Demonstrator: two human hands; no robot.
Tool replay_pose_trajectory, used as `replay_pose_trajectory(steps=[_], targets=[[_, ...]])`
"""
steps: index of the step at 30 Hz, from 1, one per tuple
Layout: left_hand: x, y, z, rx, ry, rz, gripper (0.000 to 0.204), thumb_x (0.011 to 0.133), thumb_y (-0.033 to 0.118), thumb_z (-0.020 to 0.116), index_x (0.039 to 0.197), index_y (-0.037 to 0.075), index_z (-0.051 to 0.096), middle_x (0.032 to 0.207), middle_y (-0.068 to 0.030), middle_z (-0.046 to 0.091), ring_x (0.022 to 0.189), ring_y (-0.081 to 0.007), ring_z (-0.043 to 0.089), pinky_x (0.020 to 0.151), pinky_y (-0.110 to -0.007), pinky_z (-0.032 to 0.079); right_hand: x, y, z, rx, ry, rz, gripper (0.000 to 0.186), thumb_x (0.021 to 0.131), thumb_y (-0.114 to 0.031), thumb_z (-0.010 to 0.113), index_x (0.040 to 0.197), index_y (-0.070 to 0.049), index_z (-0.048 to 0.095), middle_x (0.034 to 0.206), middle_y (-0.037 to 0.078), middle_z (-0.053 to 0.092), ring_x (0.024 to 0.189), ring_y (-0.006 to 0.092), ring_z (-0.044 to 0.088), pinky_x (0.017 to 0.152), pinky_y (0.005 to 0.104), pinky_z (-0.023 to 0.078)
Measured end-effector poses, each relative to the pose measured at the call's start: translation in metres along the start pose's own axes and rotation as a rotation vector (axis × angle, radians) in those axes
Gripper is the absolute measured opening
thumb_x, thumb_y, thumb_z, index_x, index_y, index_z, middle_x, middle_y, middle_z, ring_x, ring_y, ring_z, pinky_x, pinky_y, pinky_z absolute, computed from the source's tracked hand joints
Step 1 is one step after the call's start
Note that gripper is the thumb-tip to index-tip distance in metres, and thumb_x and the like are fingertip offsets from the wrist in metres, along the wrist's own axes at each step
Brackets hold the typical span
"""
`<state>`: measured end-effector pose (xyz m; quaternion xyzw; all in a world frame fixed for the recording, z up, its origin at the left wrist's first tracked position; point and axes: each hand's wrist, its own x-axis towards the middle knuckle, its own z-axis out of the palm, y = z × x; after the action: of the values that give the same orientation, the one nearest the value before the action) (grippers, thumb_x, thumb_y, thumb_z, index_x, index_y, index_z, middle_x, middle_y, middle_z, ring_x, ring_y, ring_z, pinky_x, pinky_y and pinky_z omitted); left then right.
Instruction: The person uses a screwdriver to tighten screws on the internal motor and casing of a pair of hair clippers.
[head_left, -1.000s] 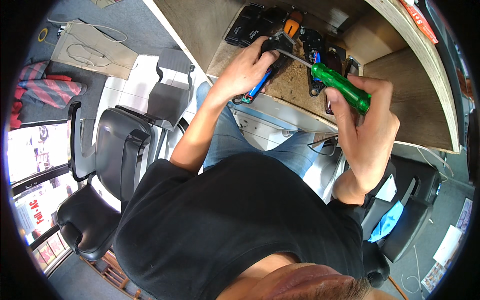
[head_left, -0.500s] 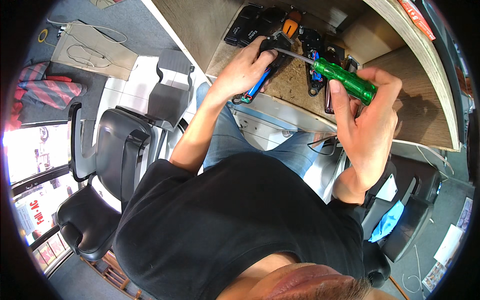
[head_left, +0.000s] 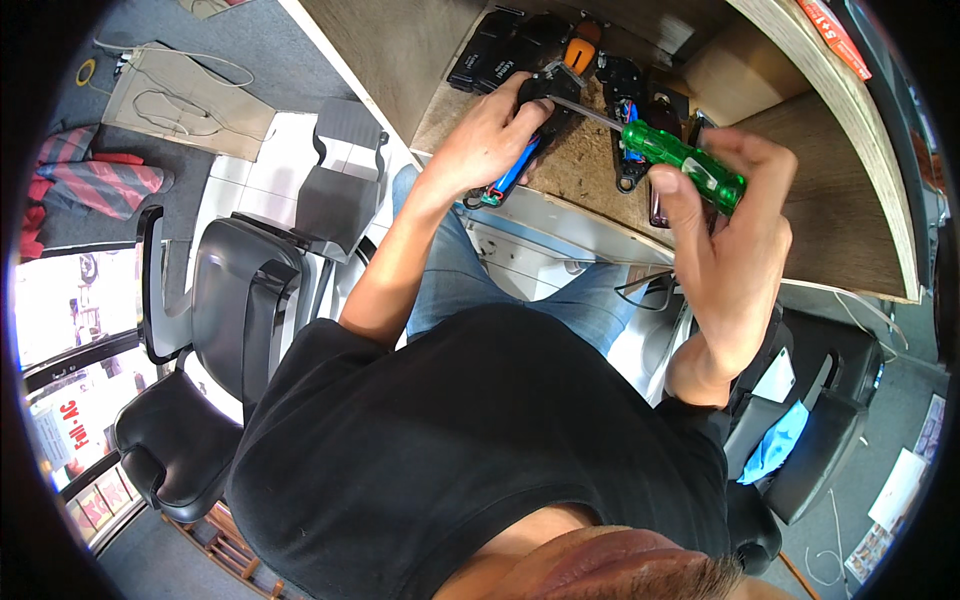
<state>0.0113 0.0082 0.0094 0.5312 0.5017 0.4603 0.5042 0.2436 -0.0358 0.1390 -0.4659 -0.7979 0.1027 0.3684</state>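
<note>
My left hand (head_left: 482, 145) is closed around a black hair clipper (head_left: 512, 172). The clipper's body is opened, baring a blue cylinder and some wires, and its metal blade end points away from me. My right hand (head_left: 732, 250) holds a screwdriver (head_left: 680, 160) with a clear green handle, thumb on the near side and fingers at the handle's end. The shaft runs left to the clipper near my left thumb; its tip is hidden there, so I cannot tell what it touches. Beside the screwdriver lies another opened black clipper part (head_left: 622, 90) with blue inside.
Black casing parts (head_left: 485, 60) and an orange-and-black piece (head_left: 580, 55) lie at the back of the wooden shelf (head_left: 570, 180). Under the screwdriver sits a dark red shiny object (head_left: 658, 208). Black chairs (head_left: 235, 310) stand to the left, and a blue cloth (head_left: 775, 445) lies to the right.
My right hand and the screwdriver's handle have shifted slightly left, and the right fingers have moved around the handle's end. My left hand and the clipper have hardly moved.
</note>
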Motion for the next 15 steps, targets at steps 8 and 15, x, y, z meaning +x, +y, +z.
replay_pose_trajectory(steps=[8, 15], targets=[[-0.0041, 0.0049, 0.0009, 0.010, 0.028, -0.009, 0.057, 0.107, 0.027, 0.054, 0.149, -0.010, 0.046, 0.068, -0.0127, 0.065, 0.051, -0.0192, 0.066, 0.051, -0.035, 0.054, 0.0035, 0.0009, -0.0023, -0.075, -0.040, 0.054, 0.042, 0.097, -0.028, 0.084, 0.116, -0.001, 0.058, 0.079, 0.014, 0.073, 0.058, 0.0245, 0.071, 0.056, 0.0324, 0.053], [-0.0050, 0.0072, 0.0005, -0.004, 0.022, -0.018, 0.058, 0.106, 0.028, 0.055, 0.149, -0.011, 0.045, 0.069, -0.0130, 0.066, 0.052, -0.0192, 0.067, 0.051, -0.035, 0.054, 0.0025, 0.0031, -0.0040, -0.020, -0.059, 0.045, 0.046, 0.097, -0.029, 0.083, 0.121, -0.001, 0.056, 0.081, 0.014, 0.073, 0.060, 0.0216, 0.069, 0.059, 0.0318, 0.054]])
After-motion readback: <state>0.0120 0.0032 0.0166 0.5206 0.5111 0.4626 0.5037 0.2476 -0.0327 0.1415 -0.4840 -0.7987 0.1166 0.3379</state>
